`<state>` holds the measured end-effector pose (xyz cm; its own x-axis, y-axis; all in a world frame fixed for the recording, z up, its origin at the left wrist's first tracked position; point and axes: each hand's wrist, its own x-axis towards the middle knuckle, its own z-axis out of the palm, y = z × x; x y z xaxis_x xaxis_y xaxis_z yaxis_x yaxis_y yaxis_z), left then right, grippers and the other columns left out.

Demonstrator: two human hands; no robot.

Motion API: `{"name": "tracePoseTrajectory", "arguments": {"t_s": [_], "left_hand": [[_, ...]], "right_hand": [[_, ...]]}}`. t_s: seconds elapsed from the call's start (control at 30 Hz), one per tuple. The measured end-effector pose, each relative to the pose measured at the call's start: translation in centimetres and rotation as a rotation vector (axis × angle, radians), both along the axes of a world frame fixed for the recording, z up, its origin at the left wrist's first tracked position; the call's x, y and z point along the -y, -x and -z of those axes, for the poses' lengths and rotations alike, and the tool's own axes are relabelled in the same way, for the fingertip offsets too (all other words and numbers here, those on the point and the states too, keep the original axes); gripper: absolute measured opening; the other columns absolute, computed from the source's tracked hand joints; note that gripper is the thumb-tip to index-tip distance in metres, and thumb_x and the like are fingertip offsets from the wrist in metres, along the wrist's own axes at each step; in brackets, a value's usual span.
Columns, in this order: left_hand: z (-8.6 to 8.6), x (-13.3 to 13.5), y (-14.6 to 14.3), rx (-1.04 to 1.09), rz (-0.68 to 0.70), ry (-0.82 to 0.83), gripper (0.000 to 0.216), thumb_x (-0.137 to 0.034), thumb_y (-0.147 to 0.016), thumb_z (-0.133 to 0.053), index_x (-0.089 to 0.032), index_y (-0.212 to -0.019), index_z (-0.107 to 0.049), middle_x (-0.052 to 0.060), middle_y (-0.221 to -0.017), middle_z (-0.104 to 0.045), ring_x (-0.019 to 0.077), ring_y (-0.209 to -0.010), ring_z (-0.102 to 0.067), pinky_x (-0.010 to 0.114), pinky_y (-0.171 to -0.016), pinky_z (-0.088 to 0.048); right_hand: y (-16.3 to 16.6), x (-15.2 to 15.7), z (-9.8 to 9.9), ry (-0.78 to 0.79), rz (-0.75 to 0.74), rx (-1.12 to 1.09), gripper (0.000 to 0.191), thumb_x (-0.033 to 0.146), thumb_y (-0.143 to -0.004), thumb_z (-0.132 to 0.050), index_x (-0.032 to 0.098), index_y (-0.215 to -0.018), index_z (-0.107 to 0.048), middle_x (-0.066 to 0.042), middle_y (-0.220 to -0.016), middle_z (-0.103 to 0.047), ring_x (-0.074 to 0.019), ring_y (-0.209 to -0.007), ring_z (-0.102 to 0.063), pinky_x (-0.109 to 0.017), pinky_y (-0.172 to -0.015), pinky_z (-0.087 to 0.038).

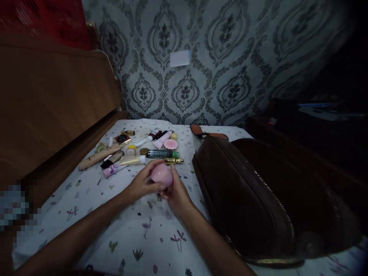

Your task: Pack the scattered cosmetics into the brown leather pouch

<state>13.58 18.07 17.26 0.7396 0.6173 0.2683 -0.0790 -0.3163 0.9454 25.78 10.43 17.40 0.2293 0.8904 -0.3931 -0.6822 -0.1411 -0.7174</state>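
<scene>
Both my hands hold a small round pink jar (pixel 161 174) above a white bedsheet (pixel 115 226) printed with little plants and flamingos. My left hand (pixel 143 184) wraps it from the left, thumb under it. My right hand (pixel 176 191) grips it from the right, fingers up along its side. Just beyond the jar lie several cosmetics: a gold tube (pixel 173 160), a dark green bottle (pixel 161 153), a pink compact (pixel 170 144), a cream tube (pixel 132 160) and a long beige tube (pixel 98 157).
A large dark brown zipped bag (pixel 247 199) lies on the sheet right of my hands. A wooden headboard (pixel 54 103) runs along the left. A patterned grey wall (pixel 218 61) stands behind, with dark furniture at the right.
</scene>
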Motion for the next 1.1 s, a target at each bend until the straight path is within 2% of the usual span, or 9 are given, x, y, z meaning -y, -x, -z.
{"name": "tracePoseTrajectory", "arguments": {"t_s": [0.17,0.23,0.37,0.47,0.67,0.8,0.93,1.0,1.1], "left_hand": [[0.3,0.7,-0.5,0.004,0.124,0.216,0.075,-0.062,-0.077,-0.074,-0.023,-0.135,-0.046,0.009,-0.116,-0.062,0.0149,-0.064,-0.064,0.029,-0.059,-0.056],[0.1,0.7,-0.5,0.011,0.129,0.222,0.074,-0.063,-0.077,-0.073,-0.022,-0.133,-0.048,0.008,-0.112,-0.064,0.0156,-0.065,-0.065,0.03,-0.061,-0.056],[-0.2,0.4,-0.4,0.036,0.047,0.11,0.07,-0.062,-0.074,-0.076,-0.02,-0.127,-0.057,0.009,-0.122,-0.062,0.0268,-0.107,-0.063,0.035,-0.09,-0.054],[0.0,0.2,-0.4,0.041,0.019,0.097,0.07,-0.061,-0.073,-0.078,-0.02,-0.126,-0.058,0.009,-0.125,-0.061,0.029,-0.117,-0.058,0.036,-0.097,-0.05],[0.6,0.8,-0.6,0.064,0.059,0.327,0.086,-0.056,-0.067,-0.085,-0.023,-0.134,-0.043,0.006,-0.109,-0.064,0.0119,-0.065,-0.06,0.023,-0.057,-0.05],[0.1,0.7,-0.4,0.012,0.031,0.334,0.079,-0.049,-0.067,-0.086,-0.021,-0.127,-0.043,0.001,-0.094,-0.061,0.0069,-0.057,-0.052,0.019,-0.053,-0.043],[-0.6,0.1,0.0,0.005,-0.066,0.175,0.073,-0.043,-0.072,-0.083,-0.02,-0.127,-0.041,0.004,-0.107,-0.058,0.016,-0.09,-0.061,0.025,-0.078,-0.05],[-0.5,-0.2,0.3,-0.055,-0.114,0.047,0.075,-0.04,-0.076,-0.079,-0.02,-0.134,-0.036,0.006,-0.112,-0.056,0.0187,-0.097,-0.06,0.028,-0.084,-0.05],[-0.1,-0.5,0.6,-0.203,-0.122,-0.152,0.088,-0.035,-0.074,-0.079,-0.021,-0.143,-0.026,0.005,-0.109,-0.057,0.0205,-0.094,-0.06,0.03,-0.081,-0.049]], "right_hand": [[0.4,0.0,1.2,-0.042,0.063,0.151,0.057,0.076,-0.075,-0.061,0.018,-0.075,-0.058,0.005,-0.042,-0.05,-0.0073,-0.032,-0.042,-0.015,-0.031,-0.027],[0.5,0.1,1.0,-0.041,0.069,0.103,0.057,0.075,-0.073,-0.064,0.019,-0.074,-0.057,0.006,-0.042,-0.049,-0.0069,-0.032,-0.04,-0.015,-0.03,-0.025],[0.5,0.2,0.1,0.002,0.038,-0.069,0.053,0.07,-0.078,-0.064,0.019,-0.074,-0.054,0.005,-0.044,-0.051,-0.0058,-0.03,-0.038,-0.014,-0.028,-0.02],[0.6,0.1,-0.3,0.019,0.022,-0.13,0.052,0.069,-0.082,-0.061,0.019,-0.073,-0.053,0.005,-0.044,-0.051,-0.0061,-0.029,-0.039,-0.014,-0.028,-0.021],[0.9,0.0,0.0,-0.033,0.052,-0.123,0.05,0.069,-0.083,-0.063,0.019,-0.081,-0.056,0.005,-0.052,-0.057,-0.0071,-0.035,-0.045,-0.015,-0.031,-0.028],[0.3,0.1,0.7,-0.078,-0.041,0.18,0.059,0.079,-0.08,-0.052,0.02,-0.076,-0.056,0.002,-0.053,-0.056,-0.0117,-0.041,-0.049,-0.021,-0.036,-0.032],[-0.5,0.5,1.0,-0.164,0.147,0.781,0.056,0.075,-0.081,-0.052,0.02,-0.085,-0.063,-0.004,-0.078,-0.067,-0.0192,-0.069,-0.061,-0.03,-0.06,-0.048],[-0.5,0.7,1.0,-0.24,0.176,0.894,0.051,0.066,-0.082,-0.057,0.02,-0.102,-0.064,-0.008,-0.1,-0.07,-0.0229,-0.091,-0.063,-0.033,-0.076,-0.05],[-0.2,0.7,1.0,-0.264,0.095,0.945,0.05,0.051,-0.076,-0.069,0.02,-0.115,-0.062,-0.009,-0.114,-0.068,-0.025,-0.102,-0.063,-0.037,-0.086,-0.05]]}}
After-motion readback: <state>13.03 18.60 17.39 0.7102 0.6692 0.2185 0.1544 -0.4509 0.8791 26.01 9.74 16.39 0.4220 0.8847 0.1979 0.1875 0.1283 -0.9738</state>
